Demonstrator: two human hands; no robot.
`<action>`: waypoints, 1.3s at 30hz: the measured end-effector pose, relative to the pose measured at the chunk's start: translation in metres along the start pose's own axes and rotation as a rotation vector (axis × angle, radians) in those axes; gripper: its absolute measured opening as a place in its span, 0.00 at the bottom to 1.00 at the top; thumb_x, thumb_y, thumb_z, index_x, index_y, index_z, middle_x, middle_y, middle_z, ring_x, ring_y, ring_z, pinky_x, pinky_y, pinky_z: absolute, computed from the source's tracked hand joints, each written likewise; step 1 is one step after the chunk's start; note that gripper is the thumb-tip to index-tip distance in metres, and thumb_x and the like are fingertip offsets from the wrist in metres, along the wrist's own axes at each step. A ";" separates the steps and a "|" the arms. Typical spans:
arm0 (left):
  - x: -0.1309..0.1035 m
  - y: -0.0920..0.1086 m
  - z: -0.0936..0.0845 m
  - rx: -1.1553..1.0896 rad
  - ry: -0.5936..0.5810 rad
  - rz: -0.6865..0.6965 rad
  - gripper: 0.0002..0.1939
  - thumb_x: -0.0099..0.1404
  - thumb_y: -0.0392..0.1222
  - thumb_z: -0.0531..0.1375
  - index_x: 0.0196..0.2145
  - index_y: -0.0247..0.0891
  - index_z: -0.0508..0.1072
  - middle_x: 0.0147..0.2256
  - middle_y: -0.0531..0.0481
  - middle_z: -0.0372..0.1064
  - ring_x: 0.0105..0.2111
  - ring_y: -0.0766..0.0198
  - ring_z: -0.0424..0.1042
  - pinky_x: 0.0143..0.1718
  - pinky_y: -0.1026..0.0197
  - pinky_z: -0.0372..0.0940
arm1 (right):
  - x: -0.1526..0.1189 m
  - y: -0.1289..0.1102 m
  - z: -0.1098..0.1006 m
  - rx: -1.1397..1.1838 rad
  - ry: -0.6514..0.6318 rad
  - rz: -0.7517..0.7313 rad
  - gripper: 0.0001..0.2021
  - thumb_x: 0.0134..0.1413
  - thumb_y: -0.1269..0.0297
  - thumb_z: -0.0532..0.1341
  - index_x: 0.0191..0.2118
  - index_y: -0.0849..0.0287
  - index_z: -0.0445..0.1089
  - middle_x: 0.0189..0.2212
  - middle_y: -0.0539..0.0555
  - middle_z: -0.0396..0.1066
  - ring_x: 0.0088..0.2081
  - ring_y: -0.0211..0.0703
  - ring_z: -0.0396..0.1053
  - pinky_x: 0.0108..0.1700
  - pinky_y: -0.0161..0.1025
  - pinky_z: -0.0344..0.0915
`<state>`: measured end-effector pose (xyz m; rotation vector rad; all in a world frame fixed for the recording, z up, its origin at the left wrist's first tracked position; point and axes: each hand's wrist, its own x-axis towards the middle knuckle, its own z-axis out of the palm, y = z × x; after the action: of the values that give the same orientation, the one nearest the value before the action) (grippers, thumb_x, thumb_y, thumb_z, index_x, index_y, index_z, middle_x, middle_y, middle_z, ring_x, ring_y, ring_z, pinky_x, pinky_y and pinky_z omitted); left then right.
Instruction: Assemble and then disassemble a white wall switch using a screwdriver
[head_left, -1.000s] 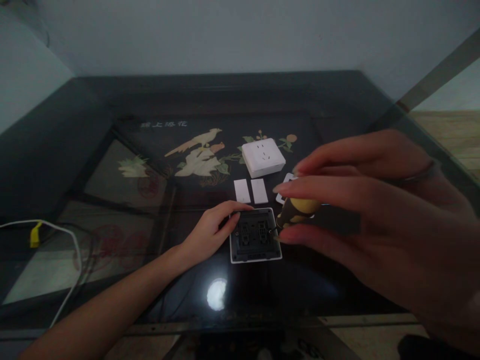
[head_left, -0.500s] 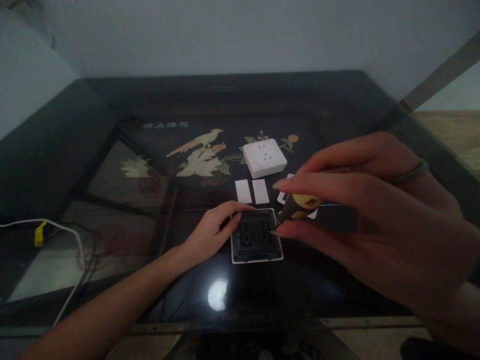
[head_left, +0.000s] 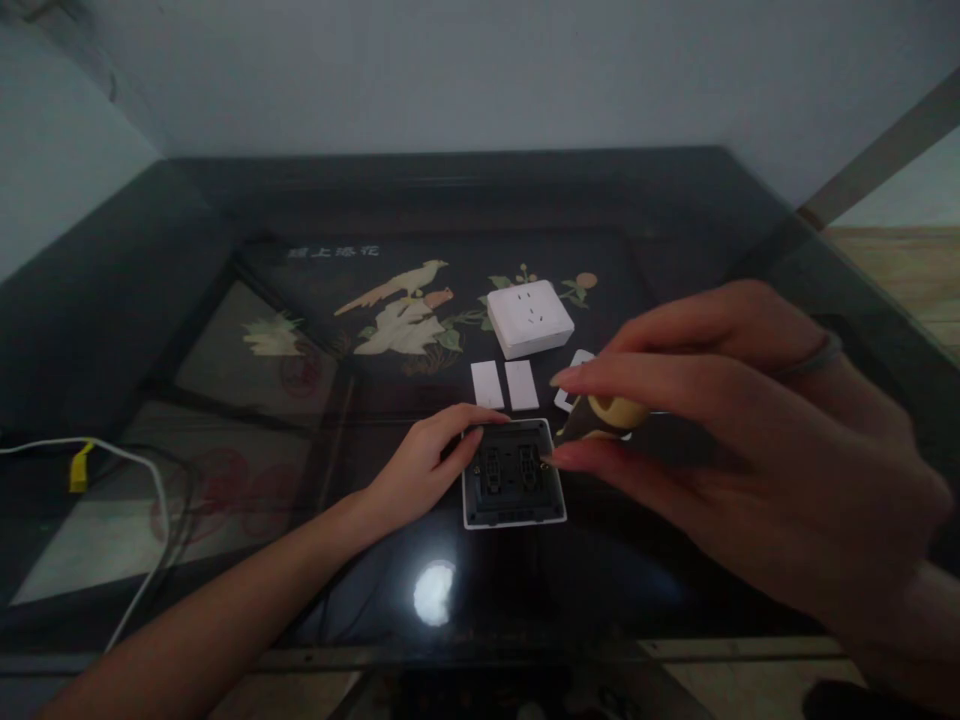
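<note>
A square wall switch [head_left: 513,500] lies on the glossy dark table, its black inner side up and its white rim showing. My left hand [head_left: 424,460] grips its upper left edge between thumb and fingers. Above its right edge, my right hand [head_left: 720,430] pinches a screwdriver [head_left: 600,418] by its black and yellow handle. The handle slants down toward the brass screw at the switch's right side. Fingers hide the screwdriver's tip, so I cannot tell whether it touches the screw.
Two white rectangular pieces [head_left: 504,385] lie just beyond the switch. Behind them sits a white socket box [head_left: 531,318]. A white frame [head_left: 572,378] is partly covered by my right hand. A white cable [head_left: 159,490] with a yellow tag [head_left: 79,468] runs along the left.
My right hand has shifted slightly, and the screwdriver handle has turned and tilted a little between its fingers. My left hand and the switch stay in place.
</note>
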<state>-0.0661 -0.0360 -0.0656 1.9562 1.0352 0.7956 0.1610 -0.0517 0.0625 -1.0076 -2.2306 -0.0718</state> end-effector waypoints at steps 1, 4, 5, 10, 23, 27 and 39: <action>0.000 0.000 0.000 -0.001 0.000 0.000 0.14 0.72 0.36 0.51 0.49 0.39 0.73 0.46 0.47 0.76 0.47 0.59 0.75 0.50 0.55 0.69 | 0.001 0.000 0.000 -0.002 -0.004 0.004 0.09 0.60 0.63 0.64 0.46 0.51 0.72 0.40 0.49 0.74 0.38 0.39 0.74 0.43 0.33 0.74; 0.001 0.002 -0.001 0.003 -0.009 -0.007 0.13 0.72 0.36 0.51 0.49 0.38 0.73 0.45 0.47 0.76 0.46 0.60 0.75 0.50 0.56 0.68 | 0.003 0.000 -0.006 0.102 -0.109 0.033 0.15 0.61 0.71 0.59 0.52 0.52 0.69 0.43 0.47 0.77 0.39 0.38 0.76 0.45 0.32 0.74; 0.001 0.002 -0.001 0.005 -0.011 -0.008 0.14 0.72 0.36 0.51 0.49 0.38 0.73 0.45 0.47 0.76 0.46 0.60 0.75 0.50 0.56 0.68 | 0.004 0.000 -0.009 0.136 -0.154 0.046 0.17 0.62 0.72 0.58 0.54 0.52 0.68 0.45 0.47 0.77 0.41 0.38 0.76 0.46 0.33 0.74; 0.000 -0.001 0.000 0.008 0.001 0.012 0.14 0.72 0.35 0.51 0.49 0.40 0.73 0.45 0.48 0.76 0.45 0.60 0.75 0.49 0.57 0.69 | 0.001 0.000 -0.008 0.089 -0.129 0.022 0.11 0.61 0.61 0.62 0.49 0.48 0.71 0.51 0.50 0.71 0.49 0.45 0.73 0.48 0.40 0.74; 0.000 0.000 0.000 0.002 -0.009 0.003 0.14 0.72 0.36 0.50 0.49 0.39 0.72 0.45 0.48 0.76 0.46 0.61 0.75 0.49 0.56 0.69 | 0.001 0.000 -0.009 0.097 -0.147 0.011 0.13 0.63 0.61 0.60 0.52 0.52 0.70 0.54 0.52 0.70 0.51 0.45 0.72 0.51 0.39 0.73; 0.000 -0.001 0.000 -0.007 -0.005 0.009 0.14 0.72 0.35 0.51 0.50 0.39 0.72 0.47 0.48 0.75 0.47 0.60 0.74 0.51 0.56 0.68 | 0.002 -0.002 0.001 -0.008 0.018 -0.019 0.09 0.58 0.66 0.65 0.45 0.53 0.73 0.39 0.51 0.73 0.39 0.40 0.73 0.43 0.35 0.74; 0.000 0.000 0.000 0.008 -0.004 0.008 0.14 0.72 0.35 0.51 0.49 0.39 0.73 0.45 0.49 0.76 0.45 0.61 0.75 0.49 0.58 0.68 | -0.001 0.000 0.004 0.050 -0.003 -0.003 0.12 0.57 0.57 0.66 0.46 0.51 0.73 0.45 0.52 0.70 0.47 0.43 0.71 0.48 0.36 0.71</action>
<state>-0.0662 -0.0361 -0.0660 1.9687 1.0310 0.7929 0.1600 -0.0513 0.0588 -0.9785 -2.2255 -0.0158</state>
